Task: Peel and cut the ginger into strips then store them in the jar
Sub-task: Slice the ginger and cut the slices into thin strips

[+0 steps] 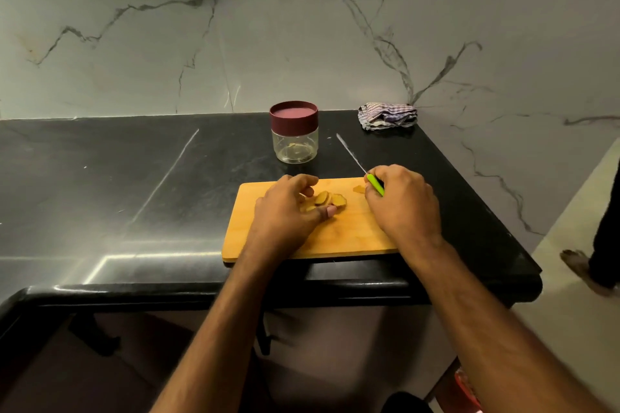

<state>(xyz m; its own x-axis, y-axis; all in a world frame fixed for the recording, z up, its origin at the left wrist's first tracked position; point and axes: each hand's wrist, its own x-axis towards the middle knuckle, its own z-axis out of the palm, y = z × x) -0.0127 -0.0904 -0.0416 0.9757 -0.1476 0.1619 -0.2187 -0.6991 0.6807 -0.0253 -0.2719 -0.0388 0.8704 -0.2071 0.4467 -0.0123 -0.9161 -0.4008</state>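
Lying on the black tabletop, a wooden cutting board carries ginger slices; left hand fingers curl onto them, right hand grips a green-handled knife. The lidded jar stands behind.

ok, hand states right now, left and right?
Left hand: fingers curled on the tan ginger slices, pinning them on the wooden cutting board.
Right hand: gripping the green-handled knife.

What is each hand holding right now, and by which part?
The right hand grips the knife by its green handle, blade pointing away. The left hand pinches the ginger slices on the cutting board.
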